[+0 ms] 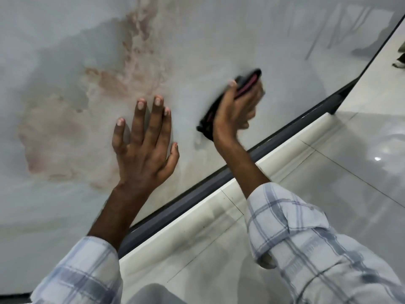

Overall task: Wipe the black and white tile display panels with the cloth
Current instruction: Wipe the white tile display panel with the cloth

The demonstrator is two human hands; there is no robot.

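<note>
Head camera view, looking down at a slant. A large glossy pale grey tile display panel (pixel 65 51) with cloudy brown-pink marble veining fills the upper left and middle of the picture. Its lower edge is trimmed by a dark grey frame strip (pixel 219 175) that runs diagonally from the lower left up to the upper right.

The person's left hand (pixel 142 148) lies flat on the panel near the middle, palm down, with the fingers straight and spread and the thumb out to the right. It holds nothing.

To its right, the right hand (pixel 234 110) is blurred. Its fingers are curled around a black cloth with a pink-red stripe (pixel 247 84), gripping it against the panel face, near the frame strip. One end of the cloth sticks out above the fingers, and the other end trails down past the wrist.

Both forearms come up from the bottom of the picture in rolled pale blue and white checked sleeves (pixel 306 238).

Beyond the frame strip, on the lower right, a cream moulded ledge (pixel 274 154) runs beside it. Past that lies a shiny white tiled floor (pixel 350 183) showing reflections of light.
</note>
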